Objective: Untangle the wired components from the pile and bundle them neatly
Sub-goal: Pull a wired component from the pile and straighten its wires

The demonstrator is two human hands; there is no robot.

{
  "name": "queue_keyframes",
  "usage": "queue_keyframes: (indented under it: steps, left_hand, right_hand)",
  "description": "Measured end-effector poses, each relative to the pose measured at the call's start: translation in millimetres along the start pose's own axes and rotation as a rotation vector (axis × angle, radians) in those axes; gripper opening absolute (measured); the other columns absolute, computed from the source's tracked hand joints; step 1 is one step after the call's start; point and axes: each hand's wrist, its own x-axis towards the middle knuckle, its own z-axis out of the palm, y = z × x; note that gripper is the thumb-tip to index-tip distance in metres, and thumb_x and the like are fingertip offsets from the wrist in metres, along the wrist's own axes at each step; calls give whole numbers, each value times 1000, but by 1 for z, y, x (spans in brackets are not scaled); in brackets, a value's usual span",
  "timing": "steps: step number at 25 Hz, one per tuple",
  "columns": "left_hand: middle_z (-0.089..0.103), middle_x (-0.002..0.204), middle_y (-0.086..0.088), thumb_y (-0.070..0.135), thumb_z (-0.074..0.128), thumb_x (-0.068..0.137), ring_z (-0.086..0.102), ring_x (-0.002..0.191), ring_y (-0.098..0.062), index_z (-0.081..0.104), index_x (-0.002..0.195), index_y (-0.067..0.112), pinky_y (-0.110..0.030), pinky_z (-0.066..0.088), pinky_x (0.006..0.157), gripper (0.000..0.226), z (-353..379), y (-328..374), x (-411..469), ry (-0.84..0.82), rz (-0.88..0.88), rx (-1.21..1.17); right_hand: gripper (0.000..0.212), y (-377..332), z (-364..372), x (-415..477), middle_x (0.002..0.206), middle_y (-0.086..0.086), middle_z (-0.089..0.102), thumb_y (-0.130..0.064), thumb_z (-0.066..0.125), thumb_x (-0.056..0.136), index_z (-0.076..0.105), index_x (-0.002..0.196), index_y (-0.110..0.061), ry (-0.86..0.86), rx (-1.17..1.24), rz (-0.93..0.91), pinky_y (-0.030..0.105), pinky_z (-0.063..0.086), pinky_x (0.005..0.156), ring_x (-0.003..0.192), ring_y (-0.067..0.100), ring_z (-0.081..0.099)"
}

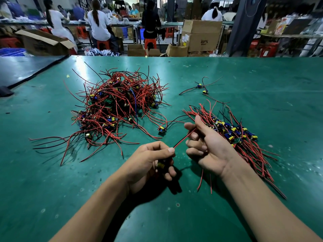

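A: Hands, state?

B: Left hand [152, 161] closed round one wired component [161, 165], with a yellow capacitor showing between the fingers. Its thumb and forefinger pinch the red wire [183, 139]. Right hand [206, 145] palm up, fingers curled on the same red wire further along. The wire runs straight between the two hands, above the green tabletop [262, 75].

A: Location of the stock?

B: Tangled pile [118, 105] left of centre. Red and black leads stick out all round it, and small boards with yellow and blue parts are buried inside. Sorted bundle [234, 135] on the right, just behind and under the right hand, with leads roughly parallel and boards gathered mid-length. Single board [161, 129] lies between the pile and the right hand, its leads trailing back toward the pile. Two loose units [202, 89] sit further back on the right, apart from both heaps.

A: Any readable writing?

B: Cardboard box [203, 41] beyond the far edge reads "BPS". The smaller print beneath it is too blurred to read, as are the white labels on its side. Component markings are too small to make out.

A: Background?

B: People [98, 23] seated on red stools [150, 43], backs to the camera
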Motion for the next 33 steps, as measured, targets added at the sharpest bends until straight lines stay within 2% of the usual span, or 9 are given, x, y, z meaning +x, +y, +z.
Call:
queue_keyframes:
  steps: [3, 5, 10, 14, 17, 23, 28, 30, 33]
  left_hand:
    - [53, 61, -14, 8, 64, 84, 59, 46, -25, 54, 74, 5, -26, 48, 41, 15, 1, -1, 2, 74, 3, -38]
    - [53, 62, -14, 8, 65, 84, 59, 46, -25, 55, 73, 5, -26, 49, 42, 15, 2, -3, 3, 111, 19, -55]
    - [55, 62, -15, 13, 67, 76, 59, 46, -24, 52, 78, 4, -26, 49, 41, 17, 3, -5, 2, 96, 20, -37]
    - [55, 60, -13, 15, 68, 76, 58, 46, -22, 53, 76, 6, -23, 45, 39, 17, 1, -1, -1, 20, -23, 21]
    - [53, 60, -14, 13, 68, 78, 58, 46, -21, 54, 73, 7, -22, 42, 38, 15, -1, 2, -3, -26, -64, 41]
    - [56, 63, -12, 17, 68, 79, 59, 47, -22, 57, 74, 7, -23, 43, 38, 16, -1, 3, -3, -3, -74, 25]
    - [68, 81, -15, 25, 59, 92, 71, 68, -27, 63, 103, 1, -32, 60, 58, 27, -7, 5, 8, 169, -41, -164]
    - [71, 97, -21, 11, 51, 97, 73, 84, -31, 58, 112, -4, -36, 62, 68, 23, -13, 7, 10, 185, -13, -280]
    - [69, 117, -19, 0, 44, 95, 68, 107, -28, 52, 122, -4, -35, 59, 82, 27, -18, 10, 8, 145, 104, -329]
  right_hand:
    - [60, 7, 1, 1, 59, -7, 37, -65, 59, 80, 71, 98, -10, 21, -175, -93, 15, 18, 34, 36, 2, 21]
    - [58, 14, 1, 0, 59, -7, 35, -60, 68, 74, 72, 100, -8, 9, -335, -120, 16, 20, 35, 38, 3, 22]
    - [22, 35, 3, -1, 45, -10, 34, -31, 72, 90, 76, 94, -10, 1, -567, -208, 17, 21, 37, 36, 5, 23]
    - [14, 23, -7, 7, 46, -15, 51, -27, 74, 90, 78, 88, -13, 203, -685, -528, 14, 34, 48, 42, -1, 41]
    - [21, 18, -17, 12, 53, -12, 53, -37, 76, 85, 74, 72, -19, 342, -725, -686, 31, 35, 61, 54, 10, 40]
    - [39, 22, -19, 15, 46, -13, 38, -54, 70, 81, 59, 62, -21, 376, -690, -717, 38, 32, 55, 50, 19, 36]
    - [29, 28, -14, 15, 53, -10, 37, -48, 68, 89, 70, 90, -20, 352, -615, -601, 30, 29, 48, 48, 16, 33]
    - [13, 34, -13, 16, 55, -12, 45, -34, 66, 93, 69, 93, -21, 335, -809, -593, 30, 37, 53, 49, 13, 40]
    - [8, 39, -11, 6, 67, -10, 61, -28, 75, 86, 74, 93, -24, 139, -1280, -639, 15, 39, 60, 56, -2, 52]
